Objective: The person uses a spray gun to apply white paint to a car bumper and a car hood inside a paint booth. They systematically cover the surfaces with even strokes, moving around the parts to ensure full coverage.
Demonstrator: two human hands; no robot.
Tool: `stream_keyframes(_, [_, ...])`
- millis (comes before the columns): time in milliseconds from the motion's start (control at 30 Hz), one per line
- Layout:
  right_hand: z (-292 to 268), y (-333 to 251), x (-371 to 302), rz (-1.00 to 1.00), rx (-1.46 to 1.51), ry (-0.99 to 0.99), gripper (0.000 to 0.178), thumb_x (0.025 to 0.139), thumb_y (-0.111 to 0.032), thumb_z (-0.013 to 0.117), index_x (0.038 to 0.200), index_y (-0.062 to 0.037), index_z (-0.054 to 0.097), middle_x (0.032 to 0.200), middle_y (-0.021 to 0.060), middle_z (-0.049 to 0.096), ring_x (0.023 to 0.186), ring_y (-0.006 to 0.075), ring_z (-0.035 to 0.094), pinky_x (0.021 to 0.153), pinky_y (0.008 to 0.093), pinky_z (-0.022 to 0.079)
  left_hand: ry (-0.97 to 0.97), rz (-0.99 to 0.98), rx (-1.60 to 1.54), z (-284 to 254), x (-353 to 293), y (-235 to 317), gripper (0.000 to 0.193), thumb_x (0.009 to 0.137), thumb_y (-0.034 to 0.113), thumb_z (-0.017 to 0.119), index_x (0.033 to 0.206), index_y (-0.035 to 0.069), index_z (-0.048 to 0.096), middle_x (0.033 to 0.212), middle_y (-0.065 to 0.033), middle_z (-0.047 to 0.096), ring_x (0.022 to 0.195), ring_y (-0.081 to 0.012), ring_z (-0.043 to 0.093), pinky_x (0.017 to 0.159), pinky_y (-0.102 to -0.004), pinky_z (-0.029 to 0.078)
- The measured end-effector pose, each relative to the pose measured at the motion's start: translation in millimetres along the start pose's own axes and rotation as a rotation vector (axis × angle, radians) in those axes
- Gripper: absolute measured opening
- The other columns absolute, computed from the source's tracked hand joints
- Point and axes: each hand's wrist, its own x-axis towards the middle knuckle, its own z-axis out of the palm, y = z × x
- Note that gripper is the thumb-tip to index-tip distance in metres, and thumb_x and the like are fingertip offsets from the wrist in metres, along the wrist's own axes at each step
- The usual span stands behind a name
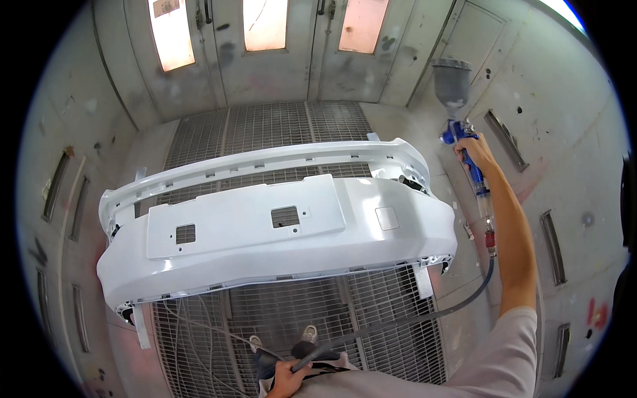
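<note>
My right hand [476,150] is closed round the grip of a blue spray gun [458,131], held out at the far right. A grey paint cup [453,83] sits on top of the gun. From a red coupling [490,240] below the grip, a dark air hose [411,320] curves down toward my waist. There my left hand [288,379] is wrapped round the hose. In front of me a white car bumper [265,225] rests on a stand, its glossy face turned up, with two square cutouts. The gun is beyond the bumper's right end, not touching it.
Metal floor grating [391,325] lies under and around the bumper. Pale stand legs [423,282] show below its edges. Loops of hose [199,331] lie on the grating at left. Grey walls [557,126] close in on both sides, and doors with lit windows [265,25] stand behind.
</note>
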Motion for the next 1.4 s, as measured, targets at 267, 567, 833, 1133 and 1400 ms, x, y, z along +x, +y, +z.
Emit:
stream_keyframes(267, [48,-73,-42,-0.019,0.048,-0.197,0.013,0.069,-0.009,0.057,0.062,0.001,0.057,0.055,0.0086,0.055,0.037,0.0148,0.048,0.035,0.0274,0.038,0.066,0.205,0.011,-26,-4,-89,0.016,0.082,0.01,0.057,0.087,0.0,0.069,0.061,-0.0019,0.054,0.055,-0.0136,0.049,0.051,-0.0291,0.039])
stream_keyframes(567, [140,-163,-97,-0.043,0.105,-0.3,0.01,0.07,-0.007,0.057,0.066,0.0024,0.057,0.058,0.0108,0.055,0.042,0.0149,0.049,0.034,0.0272,0.039,0.156,-0.001,-0.348,-96,-43,-101,0.017,0.082,0.008,0.064,0.068,-0.003,0.062,0.056,-0.0021,0.051,0.053,-0.0114,0.044,0.052,-0.0316,0.035])
stream_keyframes(833, [257,-266,-166,-0.122,0.035,-0.397,0.013,0.072,-0.011,0.056,0.067,0.0016,0.058,0.057,0.0101,0.056,0.039,0.0148,0.048,0.033,0.0266,0.039,0.404,-0.056,-0.514,-172,-79,-142,0.026,0.08,0.001,0.063,0.055,-0.002,0.056,0.049,-0.0014,0.047,0.046,-0.0099,0.039,0.047,-0.0306,0.03])
stream_keyframes(1133, [406,-381,-248,-0.213,0.036,-0.526,0.013,0.073,-0.013,0.055,0.068,-0.0021,0.057,0.057,0.0075,0.055,0.039,0.0118,0.047,0.033,0.0235,0.037,0.588,-0.036,-0.583,-267,-145,-202,0.024,0.077,0.002,0.064,0.055,0.001,0.055,0.052,0.0017,0.049,0.048,-0.0065,0.042,0.048,-0.0259,0.032])
stream_keyframes(1400, [529,-458,-319,-0.296,0.108,-0.645,0.012,0.072,-0.012,0.056,0.067,-0.0023,0.057,0.057,0.007,0.056,0.044,0.0126,0.05,0.037,0.0243,0.041,0.767,-0.027,-0.75,-316,-195,-260,0.025,0.08,0.003,0.065,0.057,-0.001,0.057,0.051,0.0001,0.049,0.048,-0.0076,0.04,0.046,-0.0285,0.031])
